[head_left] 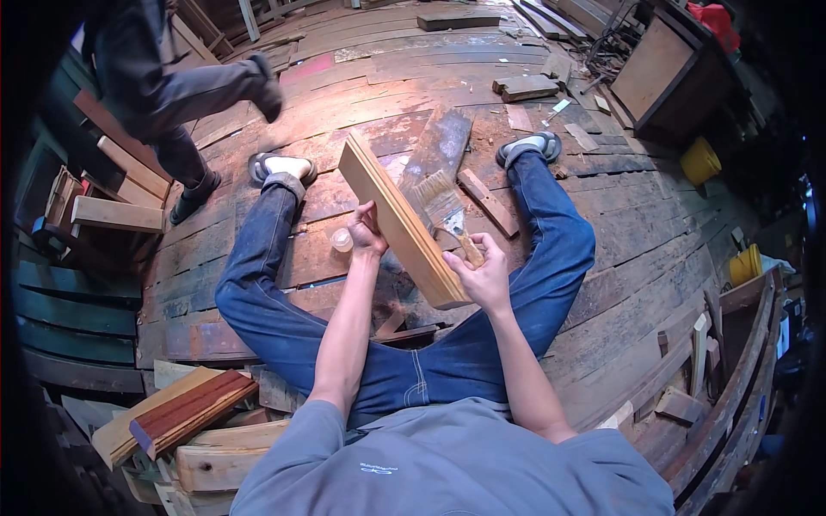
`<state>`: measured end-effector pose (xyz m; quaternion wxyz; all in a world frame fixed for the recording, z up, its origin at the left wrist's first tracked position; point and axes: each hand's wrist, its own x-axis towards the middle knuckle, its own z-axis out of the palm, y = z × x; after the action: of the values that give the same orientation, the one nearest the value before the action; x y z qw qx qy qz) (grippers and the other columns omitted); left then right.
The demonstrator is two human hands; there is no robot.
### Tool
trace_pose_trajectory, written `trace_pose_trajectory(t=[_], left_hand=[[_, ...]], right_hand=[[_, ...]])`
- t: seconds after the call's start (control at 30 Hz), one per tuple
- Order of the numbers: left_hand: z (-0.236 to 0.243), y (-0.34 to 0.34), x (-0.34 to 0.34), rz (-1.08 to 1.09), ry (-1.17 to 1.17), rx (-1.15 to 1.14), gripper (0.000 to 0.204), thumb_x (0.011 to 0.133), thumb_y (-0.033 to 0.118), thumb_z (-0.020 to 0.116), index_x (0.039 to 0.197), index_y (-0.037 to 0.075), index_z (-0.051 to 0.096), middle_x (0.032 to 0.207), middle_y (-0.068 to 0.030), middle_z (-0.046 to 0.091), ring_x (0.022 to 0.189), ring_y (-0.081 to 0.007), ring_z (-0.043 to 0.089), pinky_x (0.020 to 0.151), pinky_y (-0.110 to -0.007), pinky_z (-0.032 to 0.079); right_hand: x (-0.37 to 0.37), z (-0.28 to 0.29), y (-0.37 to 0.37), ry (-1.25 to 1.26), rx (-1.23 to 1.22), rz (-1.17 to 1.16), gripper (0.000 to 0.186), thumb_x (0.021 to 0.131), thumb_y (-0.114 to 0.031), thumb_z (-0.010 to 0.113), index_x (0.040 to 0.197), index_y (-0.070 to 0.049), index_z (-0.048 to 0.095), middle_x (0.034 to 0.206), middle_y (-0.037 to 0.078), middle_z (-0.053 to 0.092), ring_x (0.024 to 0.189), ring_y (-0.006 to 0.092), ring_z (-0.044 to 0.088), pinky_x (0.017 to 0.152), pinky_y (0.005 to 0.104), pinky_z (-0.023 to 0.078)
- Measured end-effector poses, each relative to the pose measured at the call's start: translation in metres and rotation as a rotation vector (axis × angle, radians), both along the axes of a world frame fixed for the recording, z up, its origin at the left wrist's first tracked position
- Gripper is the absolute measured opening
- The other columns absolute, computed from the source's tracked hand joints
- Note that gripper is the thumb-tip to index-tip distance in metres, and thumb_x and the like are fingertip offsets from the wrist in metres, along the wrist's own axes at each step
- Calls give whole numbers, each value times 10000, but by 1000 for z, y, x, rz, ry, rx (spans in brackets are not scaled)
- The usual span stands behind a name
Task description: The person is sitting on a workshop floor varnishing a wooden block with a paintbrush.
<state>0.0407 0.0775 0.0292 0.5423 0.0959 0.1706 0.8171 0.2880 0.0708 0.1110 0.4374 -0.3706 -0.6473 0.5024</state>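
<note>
My left hand [367,229] grips the left side of a long, light-brown wooden board [398,230] with a grooved edge, held tilted between my legs. My right hand [480,271] is closed on the wooden handle of a wide paintbrush [442,202], its pale bristles raised beside the board's right edge; whether they touch it, I cannot tell. A small clear container [342,240] sits on the floor just left of my left hand. A short wooden batten [489,203] lies on the floor beyond the brush, near a stained plank [437,142].
Another person's legs [181,99] move at the upper left beside stacked timber [116,211]. Wood pieces [194,413] are piled at lower left, more offcuts [680,404] at lower right. A dark cabinet [654,73], a yellow bucket [699,159] and scattered boards [525,86] are at the upper right.
</note>
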Motion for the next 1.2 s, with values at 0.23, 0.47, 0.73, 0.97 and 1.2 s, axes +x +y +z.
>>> trace_pose_trajectory(t=[0.23, 0.47, 0.73, 0.97, 1.2], left_hand=[[9, -4, -3, 115, -52, 33, 395, 747, 184, 559, 1105, 30, 621, 1050, -97, 671, 973, -280, 637, 904, -429, 496], [21, -2, 2, 128, -14, -1, 381, 728, 184, 578, 1076, 45, 649, 1049, -83, 685, 972, -267, 647, 919, -417, 498], [22, 3, 8, 119, 14, 4, 386, 739, 167, 604, 1104, 43, 632, 1056, -75, 677, 987, -257, 638, 930, -404, 489], [7, -11, -10, 63, 243, -9, 337, 831, 129, 662, 1161, 93, 603, 1156, -33, 637, 1127, -207, 571, 995, -417, 429], [8, -41, -36, -473, 511, -237, 499, 886, 234, 670, 1320, 81, 476, 1218, -85, 603, 1200, -238, 532, 975, -408, 454]], right_hand=[[6, 23, 2, -237, 34, -114, 433, 686, -291, 847, 898, 16, 627, 738, 85, 672, 690, 114, 652, 601, 275, 525], [-6, 35, 26, -346, 141, -36, 492, 588, -340, 871, 856, 21, 670, 753, 194, 688, 703, 282, 699, 637, 374, 532], [-20, 18, 61, -643, 94, 76, 533, 554, -354, 853, 904, 24, 718, 802, 240, 680, 766, 328, 692, 719, 408, 543], [-21, 42, 90, -665, 182, 118, 432, 561, -300, 818, 877, -17, 735, 745, 178, 693, 689, 271, 688, 733, 368, 543], [-9, 76, 113, -874, 725, 56, 298, 665, -277, 726, 876, -72, 677, 787, 148, 665, 790, 314, 667, 702, 436, 531]])
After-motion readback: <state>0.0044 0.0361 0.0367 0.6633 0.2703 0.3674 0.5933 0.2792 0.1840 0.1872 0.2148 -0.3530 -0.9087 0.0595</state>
